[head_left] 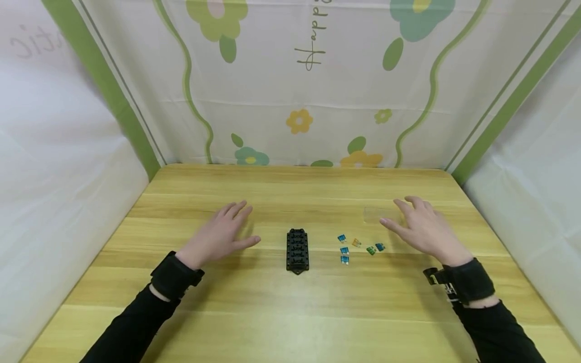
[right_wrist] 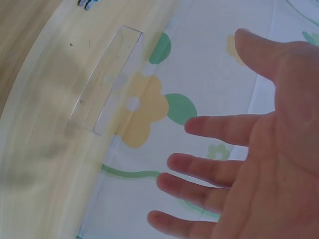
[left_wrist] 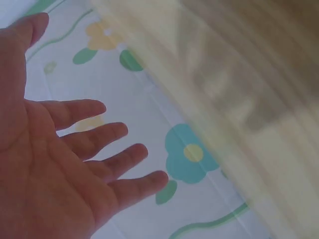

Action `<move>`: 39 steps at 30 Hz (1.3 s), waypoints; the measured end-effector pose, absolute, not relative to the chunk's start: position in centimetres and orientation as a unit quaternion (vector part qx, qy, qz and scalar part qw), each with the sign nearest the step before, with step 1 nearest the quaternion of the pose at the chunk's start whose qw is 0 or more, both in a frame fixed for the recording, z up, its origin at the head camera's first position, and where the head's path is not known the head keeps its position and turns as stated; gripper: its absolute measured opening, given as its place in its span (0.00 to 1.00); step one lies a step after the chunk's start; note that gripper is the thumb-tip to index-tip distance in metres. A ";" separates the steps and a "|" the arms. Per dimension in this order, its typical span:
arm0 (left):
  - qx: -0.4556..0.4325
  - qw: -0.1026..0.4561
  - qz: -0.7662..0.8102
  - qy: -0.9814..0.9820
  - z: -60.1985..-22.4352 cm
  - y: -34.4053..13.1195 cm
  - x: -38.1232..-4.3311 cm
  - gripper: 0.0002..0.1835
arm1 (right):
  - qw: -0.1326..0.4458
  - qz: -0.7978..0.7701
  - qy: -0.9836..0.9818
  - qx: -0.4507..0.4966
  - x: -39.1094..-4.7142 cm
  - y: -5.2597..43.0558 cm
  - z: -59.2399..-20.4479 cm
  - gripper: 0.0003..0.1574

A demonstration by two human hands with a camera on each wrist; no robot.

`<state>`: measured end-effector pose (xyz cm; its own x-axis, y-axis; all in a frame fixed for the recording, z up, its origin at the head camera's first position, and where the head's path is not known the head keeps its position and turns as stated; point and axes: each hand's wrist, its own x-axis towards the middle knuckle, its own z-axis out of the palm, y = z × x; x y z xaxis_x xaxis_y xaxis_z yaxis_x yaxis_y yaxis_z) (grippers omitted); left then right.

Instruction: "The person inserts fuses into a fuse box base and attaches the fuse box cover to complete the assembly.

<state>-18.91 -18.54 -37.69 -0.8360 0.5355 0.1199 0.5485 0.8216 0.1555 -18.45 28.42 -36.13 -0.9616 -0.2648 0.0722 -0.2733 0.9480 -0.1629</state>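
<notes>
At the left, the person's left hand point(head_left: 217, 236) was released, its fingers spread above the pale wood-grain table point(head_left: 290, 312), holding nothing. A black wrist band point(head_left: 174, 276) sat behind it.

To its right, apart from both hands, lay the long black plastic block with raised ribs and a pointed near end point(head_left: 297, 252). Next came six small translucent plastic pieces: three blue ones point(head_left: 345, 250) roughly in a column, then an orange one point(head_left: 356, 242), a green one point(head_left: 371, 250) and a fourth blue one point(head_left: 380, 246).

Farther back, near the right thumb, lay a clear, colourless, box-shaped cover point(head_left: 372, 216). The right hand point(head_left: 428, 229) was likewise released, fingers apart, grasping nothing.

Judging by this layout, little or nothing was done: all six pieces lay loose beside the block, the cover was apart from it, and handling them seemed entirely left.
</notes>
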 end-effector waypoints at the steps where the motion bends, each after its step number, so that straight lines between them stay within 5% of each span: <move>1: -0.287 0.027 -0.098 -0.953 -37.8 -18.4 -18.8 0.47 | 0.029 0.085 -0.986 0.139 -18.5 28.3 -36.1 0.54; 21: -0.373 0.024 -0.090 -0.923 -39.8 -13.7 -18.5 0.59 | 0.078 0.102 -0.972 0.195 -19.4 26.0 -36.7 0.37; 39: -0.371 -0.052 -0.125 -0.919 -40.5 -10.9 -19.1 0.58 | 0.067 0.114 -0.962 0.241 -19.7 22.1 -37.0 0.25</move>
<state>-19.14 -10.91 -40.55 -0.7189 0.6951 -0.0031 0.6691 0.6932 0.2680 -19.69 22.12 -36.97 -0.8753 -0.4477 0.1828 -0.4780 0.8582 -0.1871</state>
